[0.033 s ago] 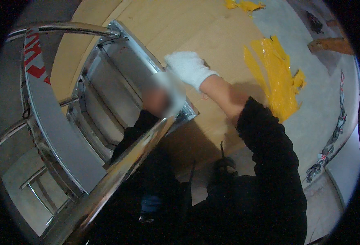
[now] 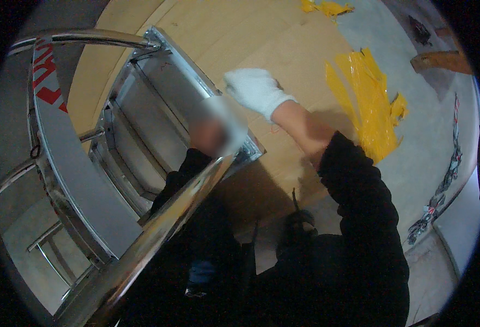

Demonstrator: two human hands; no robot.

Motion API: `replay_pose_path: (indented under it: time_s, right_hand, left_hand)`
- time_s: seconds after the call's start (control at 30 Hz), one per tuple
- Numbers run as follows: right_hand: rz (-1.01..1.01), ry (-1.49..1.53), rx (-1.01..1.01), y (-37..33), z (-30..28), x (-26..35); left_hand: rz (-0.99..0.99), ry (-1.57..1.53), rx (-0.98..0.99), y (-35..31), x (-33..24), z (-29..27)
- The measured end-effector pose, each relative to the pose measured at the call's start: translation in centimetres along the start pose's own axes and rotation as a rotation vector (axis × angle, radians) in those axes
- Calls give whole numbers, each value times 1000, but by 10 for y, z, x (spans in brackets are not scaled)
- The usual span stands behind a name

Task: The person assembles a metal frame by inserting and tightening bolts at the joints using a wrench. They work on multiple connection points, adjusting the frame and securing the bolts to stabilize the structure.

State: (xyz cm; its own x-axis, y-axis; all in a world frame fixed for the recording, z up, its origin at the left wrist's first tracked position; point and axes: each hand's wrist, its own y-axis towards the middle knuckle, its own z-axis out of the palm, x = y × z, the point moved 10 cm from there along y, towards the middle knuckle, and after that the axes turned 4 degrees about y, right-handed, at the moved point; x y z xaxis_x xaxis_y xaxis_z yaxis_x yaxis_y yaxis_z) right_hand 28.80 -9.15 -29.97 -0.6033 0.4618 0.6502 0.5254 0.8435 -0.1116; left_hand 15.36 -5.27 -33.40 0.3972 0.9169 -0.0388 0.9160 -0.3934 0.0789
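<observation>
We judge the frame toward the cardboard's left edge stiff, slick and heavy, best gripped by its rail; our right hand looks balled, our left hand too blurred to tell.

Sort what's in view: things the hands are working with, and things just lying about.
With the hands:
Metal frame, with the left hand at its edge, grip blurred
White-gloved right hand beside it
Brown sheet under the frame

Apparently just lying about:
Yellow tape
Wooden piece at far right
Twisted strip along the right
</observation>
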Motion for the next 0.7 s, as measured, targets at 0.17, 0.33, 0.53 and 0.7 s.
replay_pose_path:
  time_s: [0.17, 0.33, 0.53, 0.7]
  right_hand:
    - [90, -71, -103, -47, -1, -64]
    - [-97, -146, -476, -112, -21, -76]
    - [-79, -169, -486, -110, -19, -79]
    - [-56, -173, -470, -109, -15, -84]
  left_hand:
    - [-47, -60, 23, -4, 5, -10]
    - [-82, -140, 51, -2, 9, -12]
    - [-168, -254, 88, -7, 15, -13]
    - [-365, -452, 157, -19, 23, 0]
